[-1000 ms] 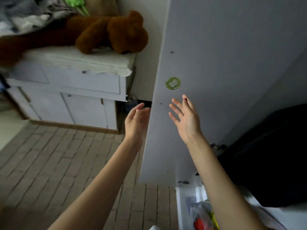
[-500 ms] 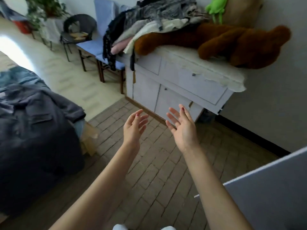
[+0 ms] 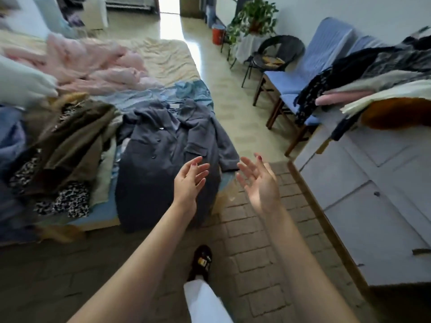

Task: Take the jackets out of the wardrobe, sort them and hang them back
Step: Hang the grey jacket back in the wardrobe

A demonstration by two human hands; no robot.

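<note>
A dark grey jacket [image 3: 168, 155] lay flat on its back at the near corner of the bed, collar toward the far end, lapels folded open and two dark buttons showing down its front; its hem hung over the bed's near edge and one sleeve trailed off the side. A thin hanger showed at its collar. Just to its left sat a heaped pile of jackets [image 3: 67, 145] in olive-brown, with leopard-print pieces tucked among and under them, overlapping one another. Beyond these, pale pink garments [image 3: 93, 64] lay crumpled across the bed's far part.
</note>
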